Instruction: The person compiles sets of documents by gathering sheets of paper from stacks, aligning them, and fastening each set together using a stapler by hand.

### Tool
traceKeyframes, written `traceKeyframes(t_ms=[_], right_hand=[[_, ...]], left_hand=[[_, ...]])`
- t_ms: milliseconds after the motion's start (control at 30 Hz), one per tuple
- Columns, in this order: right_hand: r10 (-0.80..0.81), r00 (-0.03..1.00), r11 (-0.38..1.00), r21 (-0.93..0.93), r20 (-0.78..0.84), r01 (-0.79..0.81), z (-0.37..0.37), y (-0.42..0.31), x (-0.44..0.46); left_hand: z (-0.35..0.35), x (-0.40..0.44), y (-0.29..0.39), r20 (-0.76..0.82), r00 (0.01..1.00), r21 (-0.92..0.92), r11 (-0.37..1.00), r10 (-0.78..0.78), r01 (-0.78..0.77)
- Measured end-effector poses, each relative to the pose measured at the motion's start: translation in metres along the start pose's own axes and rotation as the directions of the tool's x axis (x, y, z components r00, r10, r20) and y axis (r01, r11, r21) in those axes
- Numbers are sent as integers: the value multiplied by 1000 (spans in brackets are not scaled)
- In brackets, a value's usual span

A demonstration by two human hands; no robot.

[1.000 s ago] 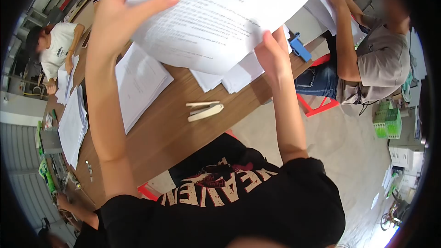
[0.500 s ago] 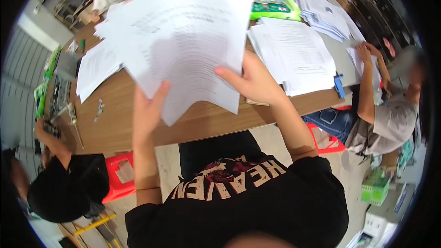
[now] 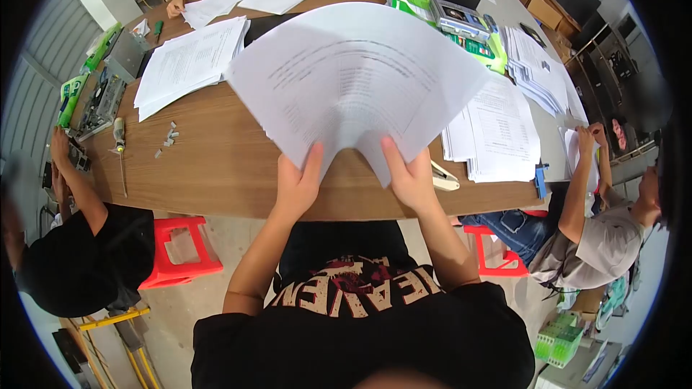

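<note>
Both hands grip a sheaf of printed paper [image 3: 353, 57] above the table's near edge. Its near side bows up in the middle, and the far edge fans out wide. My left hand [image 3: 297, 184] is closed on the left near corner, thumb on top. On the right near corner my right hand [image 3: 411, 179] is closed the same way. Fingers under the paper are hidden. To the left lies a stack of printed sheets [image 3: 189, 61]; to the right, another paper stack [image 3: 501, 133]. Close to my right hand rests a pale box cutter [image 3: 445, 179].
On the wooden table [image 3: 216, 151] lie a screwdriver [image 3: 120, 151] and several small pale pieces [image 3: 169, 137]. A blue clip-like object [image 3: 540, 181] sits at the right edge. Co-workers sit left, right and across; red stools [image 3: 180, 252] stand near the table. Green packs [image 3: 483, 50] lie at the back right.
The sheaf has gone from tilted to level and centred, bending into a stronger arch. My left hand has moved right, and my hands are closer together. The view has shifted, showing more of the table's far side.
</note>
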State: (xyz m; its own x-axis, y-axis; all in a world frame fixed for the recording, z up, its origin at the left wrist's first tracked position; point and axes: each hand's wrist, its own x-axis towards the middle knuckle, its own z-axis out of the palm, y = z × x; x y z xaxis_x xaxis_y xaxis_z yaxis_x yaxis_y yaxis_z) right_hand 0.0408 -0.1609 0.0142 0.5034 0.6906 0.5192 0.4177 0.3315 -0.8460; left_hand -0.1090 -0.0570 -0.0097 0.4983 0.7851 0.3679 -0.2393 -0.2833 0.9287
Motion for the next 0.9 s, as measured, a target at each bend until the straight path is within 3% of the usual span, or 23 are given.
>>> traceKeyframes(t_ms=[100,200,267,400,467,500,567,600,667,767,833,900], right_hand=[[38,999,998,-47,39,-36,-2,-15,-4],[35,997,994,-110,74,-27,1,3,-8],[36,996,991,-131,80,-25,7,9,-7],[-79,996,988,-130,33,83,5,5,-2],[2,994,974,-225,112,23,-9,4,5],[94,987,972,-225,131,-63,-15,-2,7],[99,985,978,-194,138,-72,-17,-4,8],[112,984,982,-169,136,-88,-19,-4,8],[226,950,971,-133,217,-200,-29,-3,3],[312,920,944,34,240,-329,-33,-6,-1],[362,886,911,93,291,-403,-37,-1,-7],[381,861,892,110,337,-438,-37,5,-11]], left_hand=[[-7,-8,8,30,1000,29,1000,-8,7],[-4,-8,-3,-43,999,91,996,-13,17],[3,-5,-10,-193,980,71,997,47,-34],[-10,-5,-7,-97,994,126,991,54,-42],[-16,-3,-4,-36,996,82,993,-84,87],[-20,-2,-3,-47,996,87,993,-80,84],[-29,0,-3,81,985,31,988,-156,153],[-34,2,1,71,986,33,988,-152,149],[-46,4,13,219,952,-67,970,-213,232],[-69,22,20,230,953,-201,949,-196,244],[-72,45,41,161,950,-303,903,-266,304],[-73,70,58,123,967,-264,931,-225,250]])
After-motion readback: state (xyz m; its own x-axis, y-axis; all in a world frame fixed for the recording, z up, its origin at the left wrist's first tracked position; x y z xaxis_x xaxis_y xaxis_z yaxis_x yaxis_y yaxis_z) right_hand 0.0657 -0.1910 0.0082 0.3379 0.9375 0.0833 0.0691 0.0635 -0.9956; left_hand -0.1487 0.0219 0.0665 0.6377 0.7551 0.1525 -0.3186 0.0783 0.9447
